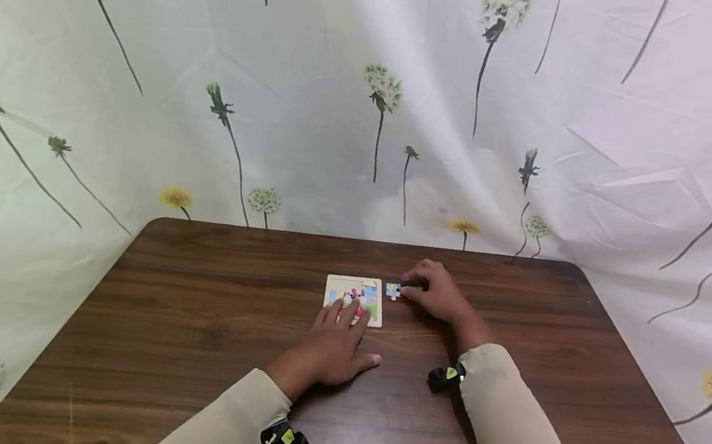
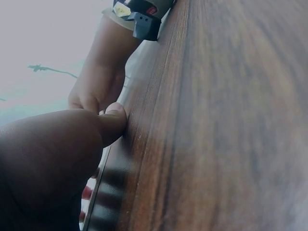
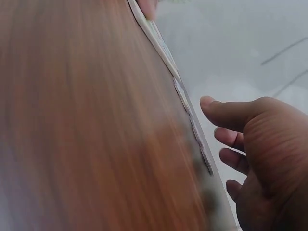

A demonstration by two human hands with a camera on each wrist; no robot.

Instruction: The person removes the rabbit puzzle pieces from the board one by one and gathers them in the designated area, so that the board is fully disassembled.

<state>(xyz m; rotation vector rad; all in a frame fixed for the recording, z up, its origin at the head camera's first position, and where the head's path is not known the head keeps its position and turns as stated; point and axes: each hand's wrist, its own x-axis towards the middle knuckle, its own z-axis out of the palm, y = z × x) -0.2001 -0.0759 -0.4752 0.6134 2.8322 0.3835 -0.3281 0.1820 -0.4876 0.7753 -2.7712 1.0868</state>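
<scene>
A square picture puzzle (image 1: 336, 282) with a pale frame lies on the table, a colourful cartoon figure showing in its middle. My left hand (image 1: 334, 349) rests on its near part with fingers spread and thumb out to the side on the wood. Just right of the frame lies a loose blue-and-green jigsaw piece (image 1: 393, 289), flat on the table. Beside that piece is my right hand (image 1: 438, 293), fingers loosely curved, thumb near the piece's right edge. In the right wrist view a gap shows between the thumb and the fingers (image 3: 233, 161), with nothing held between them.
The dark wooden table (image 1: 214, 293) has rounded far corners. Behind it hangs a white cloth (image 1: 314, 131) printed with dandelions. A small black camera is strapped on each wrist, over beige sleeves (image 1: 525, 431).
</scene>
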